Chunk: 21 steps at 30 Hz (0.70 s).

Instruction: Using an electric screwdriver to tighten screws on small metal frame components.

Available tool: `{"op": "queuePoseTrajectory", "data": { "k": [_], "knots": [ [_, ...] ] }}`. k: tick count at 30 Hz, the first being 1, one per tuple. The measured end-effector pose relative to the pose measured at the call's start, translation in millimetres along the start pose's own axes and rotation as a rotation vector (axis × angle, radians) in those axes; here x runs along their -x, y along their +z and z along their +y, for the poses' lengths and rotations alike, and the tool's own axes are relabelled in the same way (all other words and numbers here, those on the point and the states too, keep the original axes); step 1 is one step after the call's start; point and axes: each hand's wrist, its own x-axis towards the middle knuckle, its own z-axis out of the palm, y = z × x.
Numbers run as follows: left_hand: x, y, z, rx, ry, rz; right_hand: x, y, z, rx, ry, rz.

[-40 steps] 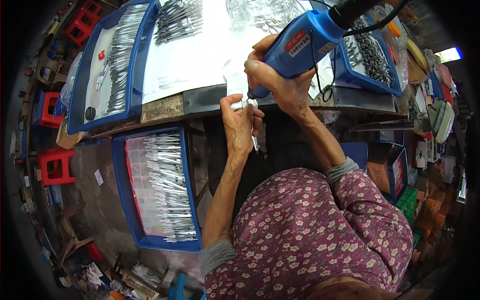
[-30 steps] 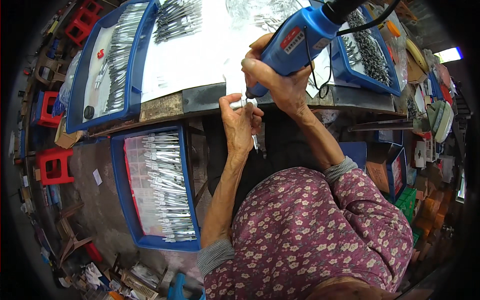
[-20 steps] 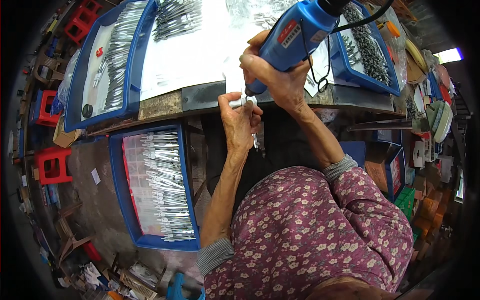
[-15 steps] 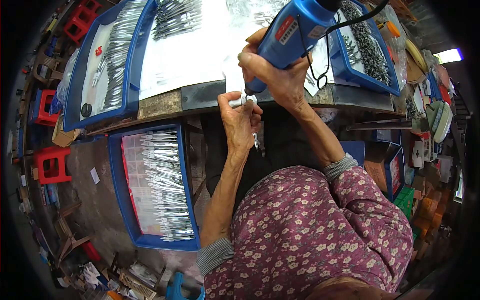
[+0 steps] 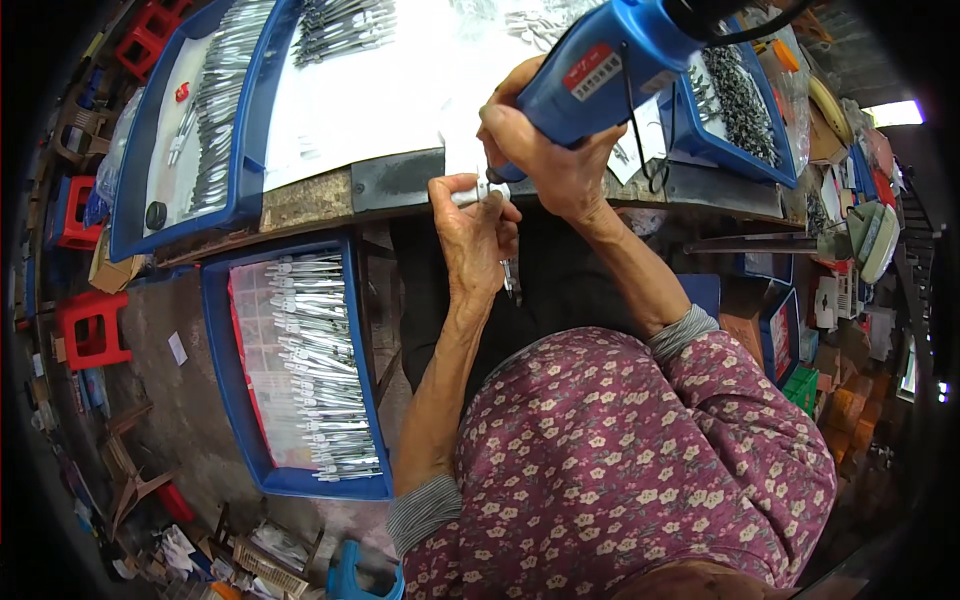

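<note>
Nearest the camera: the person's floral purple blouse [image 5: 620, 460], with grey ribbed cuffs on both forearms.

Left hand [image 5: 475, 235]: fingers closed together, pinching a small white-and-metal part [image 5: 466, 195] at the fingertips. A slim metal piece [image 5: 511, 277] also hangs below the palm of this hand, tucked under the curled fingers.

Right hand [image 5: 545, 150]: fingers wrapped tight around the grip of a blue electric screwdriver [image 5: 600, 65]. Tool body tilts up and to the right; a black cable leaves its far end. The bit tip sits just beside the left fingertips, meeting the small part; exact contact point is hidden by the fingers.

Both hands work right at the near edge of the tabletop [image 5: 390, 185], over a dark metal strip.

Left of the left fingers and below tabletop level: a blue tray [image 5: 225, 380] on the floor, holding rows of silvery metal pieces laid side by side.

Beyond the fingers: white sheet [image 5: 380, 100] covering the tabletop. Far left of it, a second blue tray [image 5: 135, 170] with more metal pieces in rows, plus a small black cap and a red item.

Right of the right fingers, far side: a blue bin [image 5: 715, 145] filled with small dark metal parts.

Far left edge: red plastic stools [image 5: 90, 325] on the floor.
</note>
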Motion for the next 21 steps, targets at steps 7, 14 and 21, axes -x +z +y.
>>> {"op": "queuePoseTrajectory", "data": {
  "k": [7, 14, 21],
  "knots": [
    [-2.3, -4.1, -7.4, -0.034, 0.014, 0.004, -5.1, 8.0, -5.5, 0.049, 0.084, 0.009],
    [-0.5, -1.9, -5.1, -0.019, 0.010, -0.005, -6.8, 7.6, -7.1, 0.026, 0.062, -0.001],
    [-2.1, -2.2, -5.3, -0.012, 0.004, 0.009, -14.4, 6.2, -21.0, -0.119, 0.191, -0.007]
  ]
}}
